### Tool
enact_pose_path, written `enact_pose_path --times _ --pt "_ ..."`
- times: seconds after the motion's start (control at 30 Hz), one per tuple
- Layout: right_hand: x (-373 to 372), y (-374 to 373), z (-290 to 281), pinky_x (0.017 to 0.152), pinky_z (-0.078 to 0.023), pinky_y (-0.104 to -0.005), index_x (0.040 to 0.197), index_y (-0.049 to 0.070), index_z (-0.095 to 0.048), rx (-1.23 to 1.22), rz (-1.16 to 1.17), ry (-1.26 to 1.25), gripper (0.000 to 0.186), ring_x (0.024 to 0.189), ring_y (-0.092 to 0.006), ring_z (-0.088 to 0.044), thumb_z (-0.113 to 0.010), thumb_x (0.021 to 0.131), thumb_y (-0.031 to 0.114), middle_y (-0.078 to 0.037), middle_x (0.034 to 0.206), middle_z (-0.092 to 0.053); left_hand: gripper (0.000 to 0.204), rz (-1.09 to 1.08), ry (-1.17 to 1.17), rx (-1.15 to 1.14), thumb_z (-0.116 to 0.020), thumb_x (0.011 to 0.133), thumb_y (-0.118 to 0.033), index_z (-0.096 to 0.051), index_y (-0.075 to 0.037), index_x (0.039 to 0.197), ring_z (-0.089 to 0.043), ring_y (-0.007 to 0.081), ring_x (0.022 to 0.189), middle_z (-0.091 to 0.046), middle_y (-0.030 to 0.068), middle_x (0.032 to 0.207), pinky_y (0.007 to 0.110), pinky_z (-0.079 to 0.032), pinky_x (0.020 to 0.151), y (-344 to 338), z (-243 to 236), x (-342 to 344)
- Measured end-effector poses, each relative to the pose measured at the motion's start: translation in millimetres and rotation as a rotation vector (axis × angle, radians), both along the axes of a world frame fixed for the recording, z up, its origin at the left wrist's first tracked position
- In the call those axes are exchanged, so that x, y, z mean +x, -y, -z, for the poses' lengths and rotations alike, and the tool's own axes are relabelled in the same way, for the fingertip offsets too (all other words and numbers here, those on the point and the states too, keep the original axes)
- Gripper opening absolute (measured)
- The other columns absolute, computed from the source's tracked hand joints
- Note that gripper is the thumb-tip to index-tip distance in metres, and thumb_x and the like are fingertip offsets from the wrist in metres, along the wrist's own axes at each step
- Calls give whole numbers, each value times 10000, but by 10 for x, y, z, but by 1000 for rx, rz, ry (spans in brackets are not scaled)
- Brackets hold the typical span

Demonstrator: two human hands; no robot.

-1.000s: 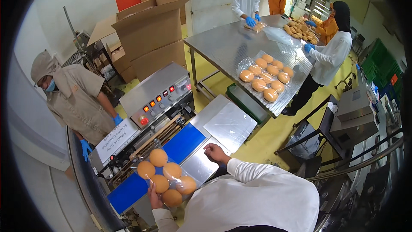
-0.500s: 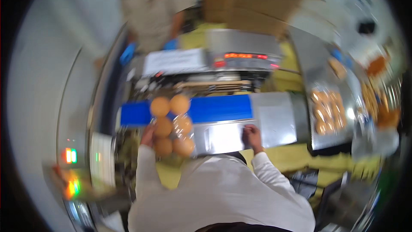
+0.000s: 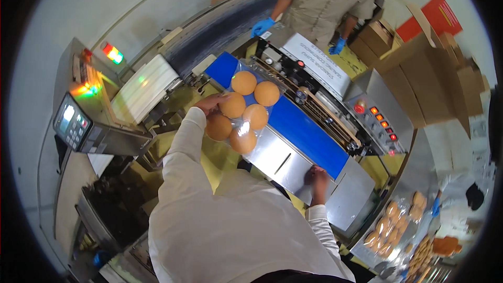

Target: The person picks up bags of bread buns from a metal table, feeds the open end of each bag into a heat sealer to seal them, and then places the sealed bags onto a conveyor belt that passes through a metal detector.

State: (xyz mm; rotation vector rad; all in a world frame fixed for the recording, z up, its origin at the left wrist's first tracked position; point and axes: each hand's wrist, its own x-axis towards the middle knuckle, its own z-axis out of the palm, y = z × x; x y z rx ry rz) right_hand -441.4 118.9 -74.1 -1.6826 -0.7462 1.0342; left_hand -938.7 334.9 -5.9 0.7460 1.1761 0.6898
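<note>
A clear plastic bag of round golden-brown buns (image 3: 255,117) hangs over the left end of the blue conveyor belt (image 3: 309,133) and the bare metal plate (image 3: 272,153) along its near side. My left hand (image 3: 210,104) is closed on the bag's left edge, with its thumb side against a bun; part of the fingers is hidden. Down on the metal, close to the belt's right end, rests my right hand (image 3: 318,175). Its fingers are curled in, and what they hold, if anything, is hidden.
A sealing machine with lit red buttons (image 3: 383,124) runs along the belt's far side. Behind it stands a person in blue gloves (image 3: 263,26). Open cardboard boxes (image 3: 427,81) are at right, bagged buns (image 3: 386,229) at lower right, and a machine with a keypad (image 3: 73,122) at left.
My view has swung left, so the belt now slants down to the right. The bag of buns stays in my left hand, and my right hand is still on the metal.
</note>
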Motion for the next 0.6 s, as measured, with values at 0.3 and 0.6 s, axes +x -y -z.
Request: enact_pose_path --times 0.3,0.6 --pt "-872 -846 41 640 -437 -219 976 62 -646 108 -494 99 110 734 -90 -578 -583 891 92 -41 866 -665 559 -570 78 68 -775 726 -313 -543 -14 1137 -595 156 826 -612 63 985 310 -505 699 1488 559 -360" --pt "-1604 -1211 -349 630 -414 -233 950 92 -638 -72 -730 18 98 734 -89 -590 -595 909 169 -19 842 -668 506 -1415 -642 -165 -769 734 -275 -550 -43 1125 -606 173 820 -634 95 942 317 -497 696 4011 102 -1514"
